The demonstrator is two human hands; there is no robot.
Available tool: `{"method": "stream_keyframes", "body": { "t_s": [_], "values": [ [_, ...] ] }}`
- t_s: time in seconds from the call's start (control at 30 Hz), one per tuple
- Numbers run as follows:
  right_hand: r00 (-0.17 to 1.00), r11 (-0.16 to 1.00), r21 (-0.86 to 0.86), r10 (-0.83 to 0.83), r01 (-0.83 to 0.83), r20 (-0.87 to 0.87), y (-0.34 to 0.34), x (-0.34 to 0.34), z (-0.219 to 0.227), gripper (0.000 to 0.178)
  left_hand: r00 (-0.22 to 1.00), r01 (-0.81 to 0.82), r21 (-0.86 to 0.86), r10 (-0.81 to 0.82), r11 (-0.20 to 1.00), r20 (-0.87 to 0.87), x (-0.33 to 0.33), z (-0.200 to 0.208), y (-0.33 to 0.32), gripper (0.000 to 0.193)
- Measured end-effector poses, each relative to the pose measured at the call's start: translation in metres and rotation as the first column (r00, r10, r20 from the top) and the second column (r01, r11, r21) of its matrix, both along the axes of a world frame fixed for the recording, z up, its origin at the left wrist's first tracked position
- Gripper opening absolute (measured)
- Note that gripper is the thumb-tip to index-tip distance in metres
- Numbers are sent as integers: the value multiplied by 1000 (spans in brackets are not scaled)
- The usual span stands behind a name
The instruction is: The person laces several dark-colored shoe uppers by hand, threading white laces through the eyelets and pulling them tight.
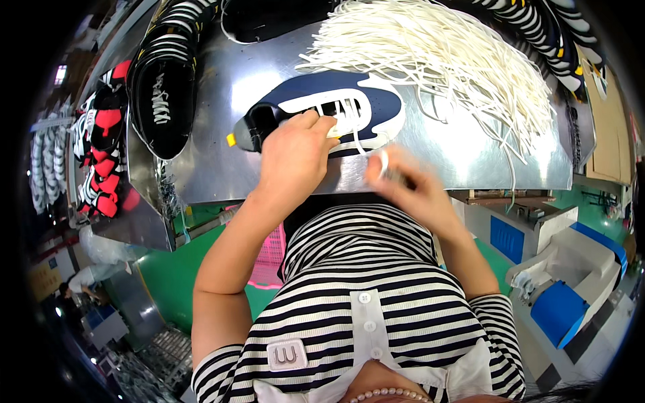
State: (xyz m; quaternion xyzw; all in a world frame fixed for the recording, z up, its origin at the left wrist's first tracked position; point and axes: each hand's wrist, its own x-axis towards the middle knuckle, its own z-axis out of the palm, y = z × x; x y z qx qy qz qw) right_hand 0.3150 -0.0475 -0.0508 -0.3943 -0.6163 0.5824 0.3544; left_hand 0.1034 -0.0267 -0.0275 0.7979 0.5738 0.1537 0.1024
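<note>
On the sheet-metal bench (222,168) in front of the person, a great loose heap of white shoelaces (430,60) spreads across the far right, with rows of black-and-white striped shoes (164,80) stacked at the left and along the back. Near the front edge, in the middle, lies the navy and white sneaker (329,111) on its side, toe pointing right. It looks light and fairly soft in the upper, firmer along the sole, so I would judge it best steadied from above around the heel and collar, where it will not fold. That is about where the left hand (295,158) sits, pressed down on the shoe with the fingers curled close at the eyelet row. The right hand (410,185) is blurred, just off the bench edge; it seems to be pinched shut on the white lace (384,161) running from the sneaker, though the smear makes that uncertain. A lace is limp and slick, best held near its stiff tip.
</note>
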Motion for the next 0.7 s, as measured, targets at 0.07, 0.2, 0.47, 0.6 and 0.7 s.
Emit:
{"method": "stream_keyframes", "body": {
  "t_s": [0.07,0.2,0.47,0.6,0.7],
  "values": [
    [988,988,-7,-151,151,-7,23,-8,1,12,997,-14,-61,19,998,76,0,0,1,24],
    [945,944,111,-295,312,-142,52,-29,-20,12,975,26,-97,-4,995,223,-7,-7,10,24],
    [921,847,373,-384,379,-64,59,-48,-35,14,948,-5,-139,49,990,313,-7,-9,12,30],
    [897,786,453,-437,420,-71,60,-53,-37,13,959,-119,-112,143,987,245,3,-13,12,29],
    [899,812,416,-437,409,-32,58,-51,-35,16,957,-156,-101,176,983,232,7,-13,13,27]
  ]
}}
